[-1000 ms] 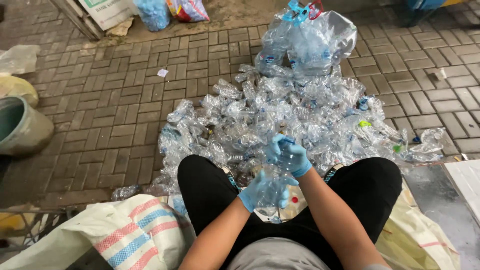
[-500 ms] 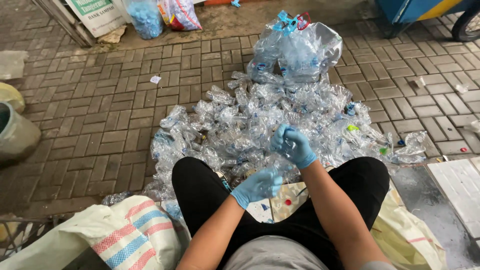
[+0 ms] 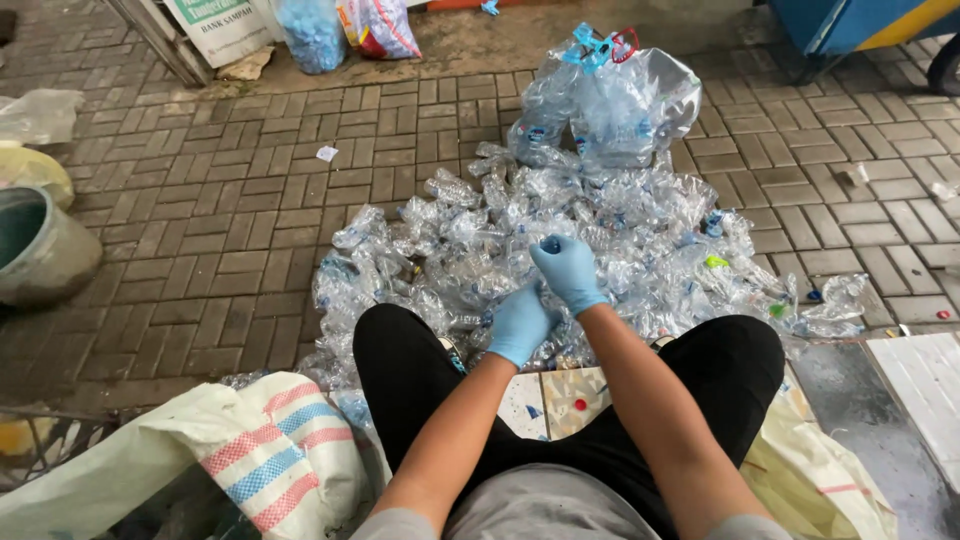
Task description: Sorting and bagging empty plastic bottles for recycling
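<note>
A big pile of crushed clear plastic bottles [image 3: 640, 230] lies on the brick paving in front of my knees. Both my hands wear blue gloves. My left hand [image 3: 518, 324] is closed around a clear bottle [image 3: 535, 292] at the near edge of the pile, just above my black-trousered legs. My right hand [image 3: 570, 270] sits right above it, with its fingers pinched on the bottle's small blue cap [image 3: 550, 243]. The two hands touch each other. Most of the bottle is hidden by the gloves.
A clear bag stuffed with bottles [image 3: 620, 95] stands behind the pile. A striped woven sack [image 3: 270, 450] lies at my left, a pale sack [image 3: 815, 470] at my right. A grey bucket [image 3: 40, 250] stands far left. Blue and printed bags [image 3: 312, 30] and a blue bin [image 3: 860, 25] line the back.
My left hand has risen from my lap up to my right hand, and both now close on one bottle. The view has tilted slightly.
</note>
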